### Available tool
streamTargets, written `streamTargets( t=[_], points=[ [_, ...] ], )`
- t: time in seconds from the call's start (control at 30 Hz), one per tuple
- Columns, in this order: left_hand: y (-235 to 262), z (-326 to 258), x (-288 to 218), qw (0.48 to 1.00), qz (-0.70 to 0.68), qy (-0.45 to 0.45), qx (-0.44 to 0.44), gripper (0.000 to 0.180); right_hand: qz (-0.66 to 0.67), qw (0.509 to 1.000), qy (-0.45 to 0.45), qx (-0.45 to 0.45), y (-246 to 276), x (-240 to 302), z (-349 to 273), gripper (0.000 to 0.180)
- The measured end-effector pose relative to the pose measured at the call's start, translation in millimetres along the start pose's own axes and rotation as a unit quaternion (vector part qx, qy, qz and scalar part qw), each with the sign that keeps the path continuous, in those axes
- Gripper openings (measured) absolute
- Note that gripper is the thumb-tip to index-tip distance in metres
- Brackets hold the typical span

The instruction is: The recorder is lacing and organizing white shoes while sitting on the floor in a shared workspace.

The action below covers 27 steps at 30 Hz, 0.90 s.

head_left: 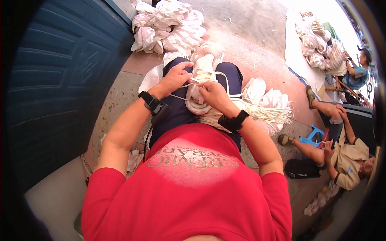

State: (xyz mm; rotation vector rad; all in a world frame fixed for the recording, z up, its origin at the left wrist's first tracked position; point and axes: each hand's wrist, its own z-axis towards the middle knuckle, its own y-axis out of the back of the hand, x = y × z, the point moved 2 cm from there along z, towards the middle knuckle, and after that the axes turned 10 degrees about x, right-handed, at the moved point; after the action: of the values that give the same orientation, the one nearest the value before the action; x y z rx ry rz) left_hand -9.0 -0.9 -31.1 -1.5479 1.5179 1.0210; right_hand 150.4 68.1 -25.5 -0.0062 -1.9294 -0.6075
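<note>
Both hands lacing a pale shoe on the lap, loose lace ends ready to tangle

The shoe (203, 76) lies sole-down on the thighs, toe pointing away, with the left hand (177, 77) curled at its left side, fingers pinching a strand of white lace (223, 78), and the right hand (213, 93) closed over the tongue end, fingertips pressed together on the lace where it enters an eyelet. A slack loop arcs over the right side of the shoe; I judge it could snag on the thumb or knot if pulled unevenly. The shoe rests free on the lap, so a hard tug may tip it toward the bundle of laces (273, 108) just beside the right knee, and strands there could get mixed in. More shoes (169, 26) sit piled ahead, well apart
</note>
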Motion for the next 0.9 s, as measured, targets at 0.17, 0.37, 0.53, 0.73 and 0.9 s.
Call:
streamTargets(
  t=[0.17, 0.37, 0.53, 0.73, 0.9],
  points=[
    [0.7, -3.3, -4.9, 1.000, -0.007, -0.008, -0.007, 0.041, -0.125, 0.990, -0.009, -0.057, -19.8, 2.6, 11.9, 0.021],
    [0.6, 0.7, -1.3, 0.998, -0.062, 0.001, -0.004, 0.041, -0.230, 0.971, -0.017, -0.058, -30.0, -0.7, 19.8, 0.019],
    [-5.5, 4.1, -30.4, 0.996, -0.075, 0.028, 0.049, 0.040, 0.004, 0.993, 0.095, 0.076, 10.3, -5.5, 4.4, 0.013],
    [-0.3, 17.0, -17.4, 0.998, -0.024, 0.013, 0.050, 0.041, 0.588, 0.759, 0.276, 0.042, 170.1, 95.3, -87.9, 0.019],
    [-27.2, 38.3, -39.9, 0.920, 0.386, -0.065, -0.003, 0.027, 0.581, 0.766, 0.272, 0.045, 156.2, 104.4, -84.6, 0.016]
  ],
)
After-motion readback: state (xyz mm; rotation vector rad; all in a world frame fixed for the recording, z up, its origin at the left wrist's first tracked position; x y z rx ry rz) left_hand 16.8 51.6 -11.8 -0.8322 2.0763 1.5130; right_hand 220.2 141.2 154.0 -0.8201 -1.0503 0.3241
